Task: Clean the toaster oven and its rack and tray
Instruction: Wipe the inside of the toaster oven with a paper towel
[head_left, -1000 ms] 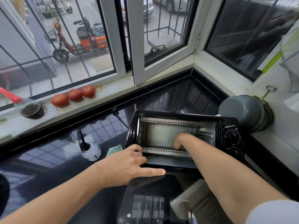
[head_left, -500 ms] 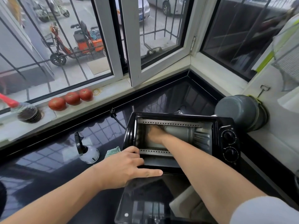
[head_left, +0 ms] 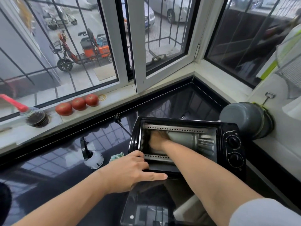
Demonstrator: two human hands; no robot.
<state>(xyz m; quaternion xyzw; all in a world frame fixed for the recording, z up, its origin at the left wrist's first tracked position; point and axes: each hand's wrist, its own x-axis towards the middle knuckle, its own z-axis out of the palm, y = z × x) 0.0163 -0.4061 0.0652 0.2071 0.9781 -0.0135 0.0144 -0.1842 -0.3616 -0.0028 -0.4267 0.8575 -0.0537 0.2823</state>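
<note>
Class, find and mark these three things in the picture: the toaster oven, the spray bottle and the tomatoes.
toaster oven [head_left: 231, 128], head view, on its black top right corner above the knobs.
spray bottle [head_left: 94, 159], head view, on its clear round body.
tomatoes [head_left: 79, 103], head view, on the middle one of three.

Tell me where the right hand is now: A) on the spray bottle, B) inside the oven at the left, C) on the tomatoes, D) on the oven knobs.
B: the right hand reaches deep into the open toaster oven, at its left end.
</note>
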